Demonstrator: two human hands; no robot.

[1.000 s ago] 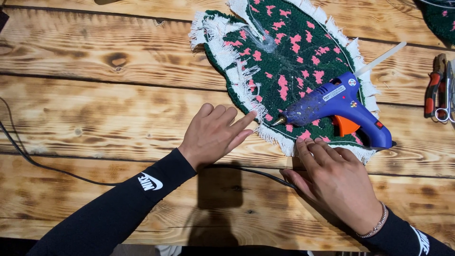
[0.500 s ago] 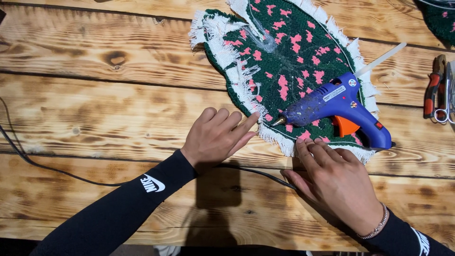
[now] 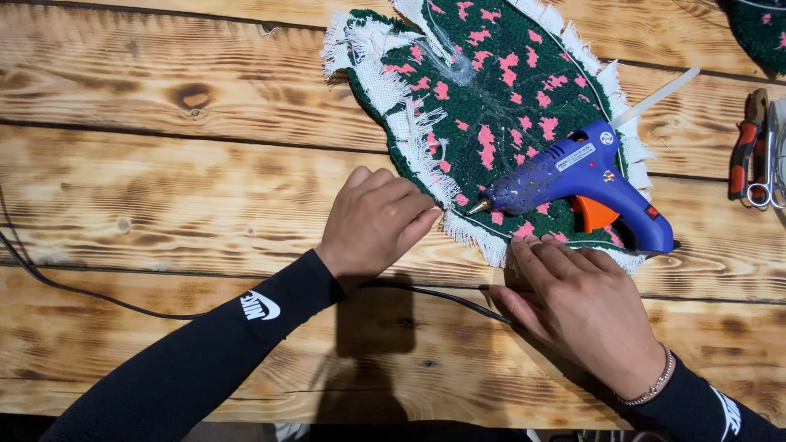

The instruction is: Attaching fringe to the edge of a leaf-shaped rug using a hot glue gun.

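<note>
Green tufted rug piece [image 3: 499, 106] with pink flecks lies backing-edge out on the wooden desk [image 3: 164, 164], far and right of centre, its white fringed cloth border [image 3: 417, 131] folded along the left rim. Compared with the earlier looks almost nothing has shifted: your left hand [image 3: 377, 221] sat a touch lower and has crept slightly up toward the near-left edge of the rug, fingers curled together, fingertips pressing the fringe at the rim. Not clamped on anything, just pushing down flat. Your right hand [image 3: 585, 307] stays put, palm down, fingers together and spread onto the near edge of the rug, also pressing, gripping nothing.

Blue glue gun [image 3: 585, 184] with orange trigger rests on top of the rug between the two hands, nozzle pointing left toward your left fingertips, white glue stick [image 3: 655, 98] poking out its far end. Untouched in all looks. Its black cable [image 3: 98, 299] runs along the near side of the desk under your left forearm.

My read: the small change means you are holding the folded border down while it sets, both hands pinning the edge. Pliers with red grips [image 3: 747, 147] lie at the far right, well apart; another green piece [image 3: 757, 29] shows at the top right corner
</note>
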